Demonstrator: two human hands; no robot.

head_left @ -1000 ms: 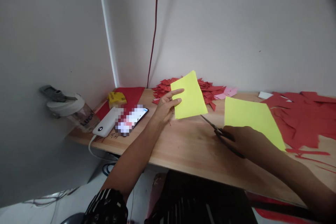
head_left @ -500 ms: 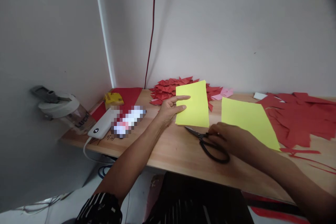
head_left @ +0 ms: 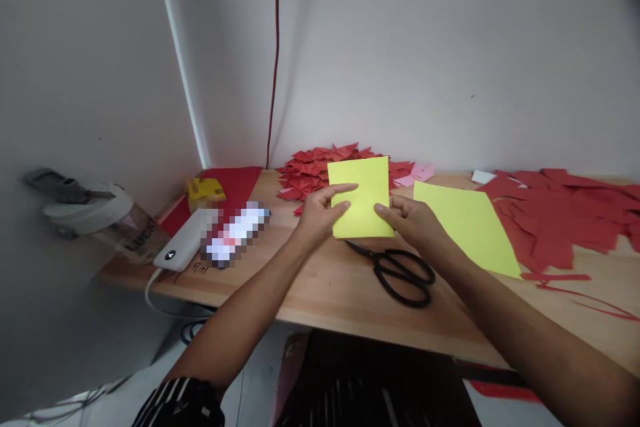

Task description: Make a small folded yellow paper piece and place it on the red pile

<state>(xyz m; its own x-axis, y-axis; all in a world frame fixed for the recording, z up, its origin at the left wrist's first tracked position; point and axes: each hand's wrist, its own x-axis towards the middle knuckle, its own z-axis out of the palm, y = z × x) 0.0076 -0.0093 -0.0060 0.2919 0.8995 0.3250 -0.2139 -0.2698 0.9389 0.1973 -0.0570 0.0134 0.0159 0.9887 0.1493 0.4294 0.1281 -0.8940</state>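
Observation:
A yellow sheet of paper [head_left: 361,203] is held up above the wooden table between my two hands. My left hand [head_left: 323,210] grips its left edge, thumb and index finger lying over the front. On the right edge, my right hand [head_left: 407,217] pinches the paper with the thumb in front; its other fingers are partly hidden behind. Black-handled scissors [head_left: 400,273] lie on the table just below the paper, touched by neither hand. Another, larger yellow sheet [head_left: 467,227] lies flat to the right, partly covered by my right hand and forearm.
Folded red paper pieces [head_left: 313,170] are heaped by the wall beside pink paper [head_left: 416,175]. Cut red paper [head_left: 560,213] spreads at the right. A phone [head_left: 237,235], a white power bank [head_left: 185,240] with a cable and a lidded bottle [head_left: 130,223] occupy the left. The table's front edge [head_left: 350,333] is near.
My right hand has moved up and left from the scissors and now grips the yellow paper's right edge. The paper has turned slightly more upright. The view has shifted a little to the right.

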